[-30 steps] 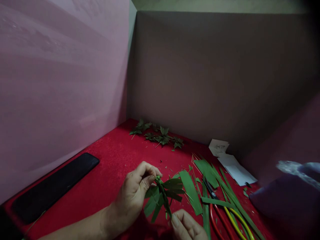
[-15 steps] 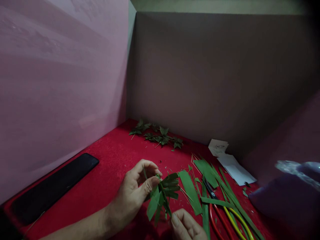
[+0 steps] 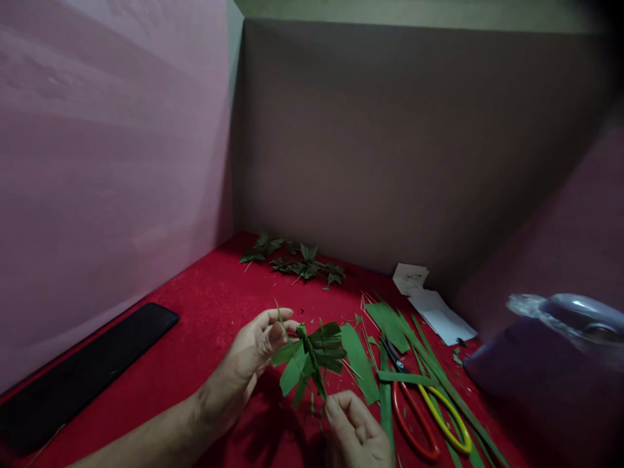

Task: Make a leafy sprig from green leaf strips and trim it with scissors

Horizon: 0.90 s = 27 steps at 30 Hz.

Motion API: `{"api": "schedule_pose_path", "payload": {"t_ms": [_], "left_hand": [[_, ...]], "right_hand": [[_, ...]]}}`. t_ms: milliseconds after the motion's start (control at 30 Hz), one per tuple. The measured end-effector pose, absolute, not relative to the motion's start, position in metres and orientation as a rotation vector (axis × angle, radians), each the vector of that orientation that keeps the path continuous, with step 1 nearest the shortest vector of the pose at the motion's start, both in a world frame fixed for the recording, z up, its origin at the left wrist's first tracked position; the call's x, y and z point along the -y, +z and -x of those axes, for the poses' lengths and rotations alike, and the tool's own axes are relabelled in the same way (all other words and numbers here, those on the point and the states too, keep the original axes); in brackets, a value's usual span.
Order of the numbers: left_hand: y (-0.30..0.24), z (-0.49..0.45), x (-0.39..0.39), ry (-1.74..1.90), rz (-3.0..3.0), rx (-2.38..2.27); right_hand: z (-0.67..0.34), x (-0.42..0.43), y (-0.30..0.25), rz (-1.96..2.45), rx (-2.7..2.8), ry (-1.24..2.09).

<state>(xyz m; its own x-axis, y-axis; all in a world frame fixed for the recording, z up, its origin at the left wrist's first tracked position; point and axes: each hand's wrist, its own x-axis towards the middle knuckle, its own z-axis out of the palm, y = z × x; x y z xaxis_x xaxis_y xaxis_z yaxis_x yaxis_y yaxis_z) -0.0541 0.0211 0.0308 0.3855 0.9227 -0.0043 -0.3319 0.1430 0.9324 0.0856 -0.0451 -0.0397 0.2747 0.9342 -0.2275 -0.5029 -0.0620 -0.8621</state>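
Note:
A green figure folded from leaf strips, like a flower [image 3: 312,351], is held above the red surface, with its leaf blades fanned out to both sides. My right hand [image 3: 358,429] pinches its lower stem end between thumb and forefinger. Left of the flower's knotted top, my left hand [image 3: 256,348] has its thumb and fingers closed on a thin green leaf strip [image 3: 279,313] that sticks up between them. Scissors [image 3: 400,365] with one red and one yellow handle loop lie to the right, partly under a leaf strip [image 3: 407,377].
Cut leaf pieces [image 3: 359,363] and thin sticks lie around the scissors. Several leaf shapes [image 3: 307,263] stand at the back. A black flat object [image 3: 92,370] lies at left. White papers [image 3: 439,315] and a purple plastic-wrapped thing [image 3: 536,364] are at right. Walls enclose the red surface [image 3: 205,299].
My left thumb and fingers have moved off the flower's knotted top, drawing slightly left with the thin strip. The right hand keeps its pinch on the stem. The whole view has shifted a little.

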Motion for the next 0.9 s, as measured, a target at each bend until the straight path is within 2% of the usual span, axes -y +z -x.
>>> {"api": "schedule_pose_path", "payload": {"t_ms": [300, 633, 900], "left_hand": [[0.022, 0.032, -0.011, 0.888, -0.962, -0.615], [0.017, 0.013, 0.007, 0.754, -0.825, -0.745], [0.013, -0.026, 0.018, 0.895, -0.663, -0.71]], "right_hand": [[-0.094, 0.045, -0.033, 1.096, 0.577, 1.284], [-0.1, 0.046, -0.034, 0.947, 0.533, 1.254], [-0.102, 0.048, -0.029, 0.973, 0.566, 1.226]]}}
